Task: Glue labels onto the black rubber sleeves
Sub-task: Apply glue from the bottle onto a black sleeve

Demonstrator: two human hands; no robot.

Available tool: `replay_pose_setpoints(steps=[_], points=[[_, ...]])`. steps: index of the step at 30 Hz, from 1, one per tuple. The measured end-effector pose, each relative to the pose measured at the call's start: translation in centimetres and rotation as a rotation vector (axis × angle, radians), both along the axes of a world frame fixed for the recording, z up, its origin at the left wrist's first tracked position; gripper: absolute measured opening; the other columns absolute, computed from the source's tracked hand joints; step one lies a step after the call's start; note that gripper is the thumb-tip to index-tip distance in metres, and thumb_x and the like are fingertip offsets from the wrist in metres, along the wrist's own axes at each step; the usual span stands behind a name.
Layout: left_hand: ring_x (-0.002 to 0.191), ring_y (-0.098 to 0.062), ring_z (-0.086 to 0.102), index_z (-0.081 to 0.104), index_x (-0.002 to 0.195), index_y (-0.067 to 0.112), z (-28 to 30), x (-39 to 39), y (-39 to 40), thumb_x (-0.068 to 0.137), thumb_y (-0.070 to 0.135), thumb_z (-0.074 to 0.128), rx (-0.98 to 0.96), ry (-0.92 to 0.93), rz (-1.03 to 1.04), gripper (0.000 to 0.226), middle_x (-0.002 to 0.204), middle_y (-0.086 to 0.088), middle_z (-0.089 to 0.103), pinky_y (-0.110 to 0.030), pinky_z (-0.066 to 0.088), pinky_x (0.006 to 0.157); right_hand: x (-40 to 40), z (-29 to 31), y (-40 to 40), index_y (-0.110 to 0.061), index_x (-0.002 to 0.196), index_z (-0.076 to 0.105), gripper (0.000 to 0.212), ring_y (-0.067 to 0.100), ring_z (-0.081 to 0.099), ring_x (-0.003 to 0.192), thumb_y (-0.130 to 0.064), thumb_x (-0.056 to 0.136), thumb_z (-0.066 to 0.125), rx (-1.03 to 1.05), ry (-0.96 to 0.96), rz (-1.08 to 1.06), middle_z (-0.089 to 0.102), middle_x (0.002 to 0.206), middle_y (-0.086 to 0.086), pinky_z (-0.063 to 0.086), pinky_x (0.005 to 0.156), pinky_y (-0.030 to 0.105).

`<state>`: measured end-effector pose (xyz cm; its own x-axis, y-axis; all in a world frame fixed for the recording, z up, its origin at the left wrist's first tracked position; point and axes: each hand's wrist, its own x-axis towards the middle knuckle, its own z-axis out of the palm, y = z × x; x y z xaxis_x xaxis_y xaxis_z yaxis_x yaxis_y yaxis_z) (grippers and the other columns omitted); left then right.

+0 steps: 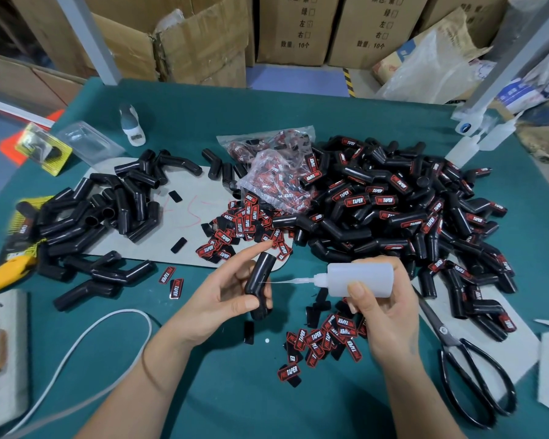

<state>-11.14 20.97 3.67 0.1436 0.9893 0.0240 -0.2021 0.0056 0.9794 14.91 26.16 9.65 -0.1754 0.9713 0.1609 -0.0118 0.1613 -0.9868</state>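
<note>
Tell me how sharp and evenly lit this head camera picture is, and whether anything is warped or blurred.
Head view: soft even light, faint shadows; centre sharp on the left hand and glue bottle; wide-angle bending tilts the frame posts; edges smear, as at the scissors; mild glare on the plastic label bag.

You hold one bent black rubber sleeve (260,285) upright at lower centre of the frame, bare of any label. Unlabelled sleeves (102,213) lie heaped at left. Labelled sleeves (403,210) fill a large pile at right. Loose red-and-black labels (325,339) lie scattered at lower centre.
</note>
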Motion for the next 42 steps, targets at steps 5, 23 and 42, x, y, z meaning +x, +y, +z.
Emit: replay_pose_setpoints(steps=[5, 23, 42], points=[[0.095, -0.033, 0.069, 0.036, 0.164, 0.026, -0.16, -0.09, -0.08, 0.095, 0.040, 0.079, 0.002, 0.007, 0.002, 0.083, 0.107, -0.011, 0.068, -0.039, 0.054, 0.088, 0.05, -0.11, 0.11, -0.040, 0.101, 0.066, 0.017, 0.007, 0.061, 0.072, -0.039, 0.086, 0.073, -0.002, 0.016, 0.000, 0.068, 0.091, -0.011, 0.051, 0.061, 0.017], [0.096, -0.034, 0.070, 0.035, 0.164, 0.027, -0.13, -0.12, -0.06, 0.095, 0.041, 0.078, 0.013, 0.033, -0.008, 0.083, 0.107, -0.010, 0.069, -0.039, 0.055, 0.089, -0.01, -0.22, 0.10, -0.040, 0.100, 0.065, 0.016, 0.006, 0.063, 0.072, -0.041, 0.085, 0.072, 0.004, -0.004, -0.014, 0.068, 0.090, -0.012, 0.052, 0.063, 0.017], [0.095, -0.032, 0.068, 0.038, 0.163, 0.029, 0.36, 0.06, -0.07, 0.095, 0.041, 0.078, 0.009, 0.008, -0.022, 0.080, 0.106, -0.009, 0.068, -0.040, 0.055, 0.086, 0.24, -0.58, 0.29, -0.039, 0.103, 0.065, 0.018, 0.007, 0.061, 0.071, -0.042, 0.087, 0.074, 0.015, 0.025, -0.024, 0.068, 0.094, -0.011, 0.052, 0.061, 0.018]])
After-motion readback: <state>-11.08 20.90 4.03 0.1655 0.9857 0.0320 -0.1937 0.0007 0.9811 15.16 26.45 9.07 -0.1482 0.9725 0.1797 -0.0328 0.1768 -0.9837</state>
